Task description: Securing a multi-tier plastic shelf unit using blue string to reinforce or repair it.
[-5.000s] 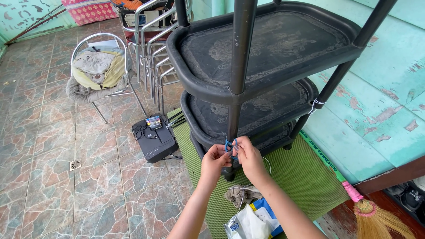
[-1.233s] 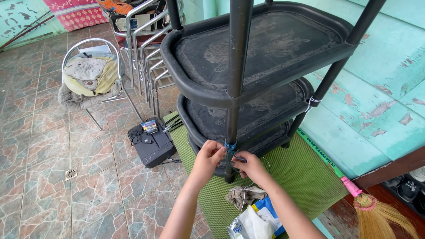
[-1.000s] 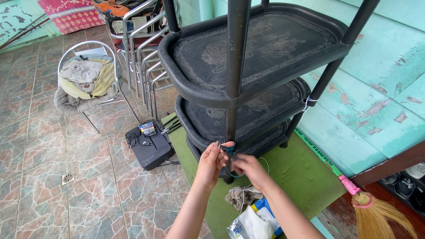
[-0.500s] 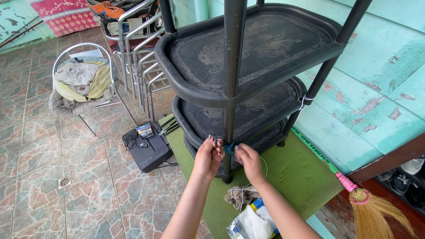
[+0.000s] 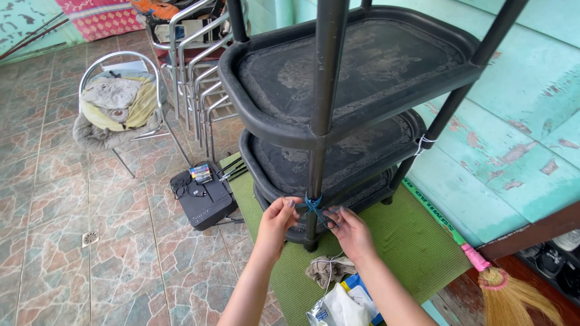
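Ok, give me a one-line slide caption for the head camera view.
Left hand and right hand tie blue string around the front post of a black shelf rack.

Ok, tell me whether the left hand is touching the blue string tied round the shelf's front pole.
Touching. In the head view the left hand pinches one end of the blue string at the knot on the front pole; no gap shows between fingertips and string.

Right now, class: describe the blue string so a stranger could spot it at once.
Find the black plastic shelf rack on the green mat. Follow its front pole down to the lowest tray, where the left hand and right hand meet. The blue string is knotted there; the tie on the right pole is white.
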